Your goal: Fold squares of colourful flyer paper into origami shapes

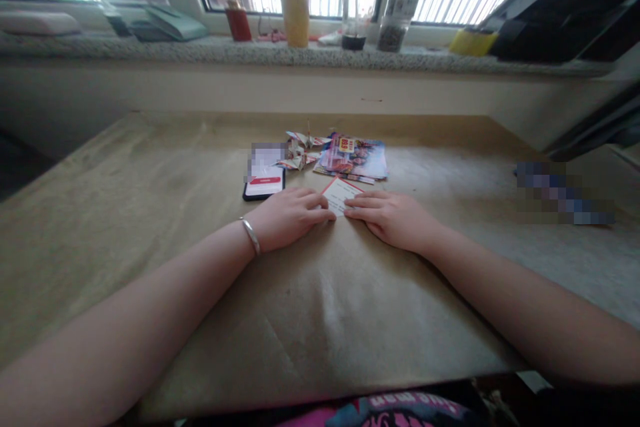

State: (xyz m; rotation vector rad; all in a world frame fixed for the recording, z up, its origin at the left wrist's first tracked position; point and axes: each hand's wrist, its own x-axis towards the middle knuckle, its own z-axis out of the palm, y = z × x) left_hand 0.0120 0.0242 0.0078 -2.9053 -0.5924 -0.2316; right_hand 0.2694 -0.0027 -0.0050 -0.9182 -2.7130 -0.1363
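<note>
A small folded piece of paper [341, 192], white with print and a red edge, lies on the table in a diamond shape. My left hand [293, 217], with a silver bangle at the wrist, has its bent fingers closed on the paper's left corner. From the other side, my right hand [395, 219] grips the right corner between its fingertips and thumb, which is partly hidden. Just beyond the paper is a stack of printed colour sheets [357, 157]. Folded paper cranes [303, 159] stand left of the stack, beside a phone [265, 173] with a lit screen.
A brown covering [300, 307] spreads over the table. At the right lies a dark blurred item [563, 193]. The stone windowsill [200, 50] behind holds a red container [238, 21], a tall yellow cylinder [294, 0], a clear jar [397, 17] and a black bag [560, 13].
</note>
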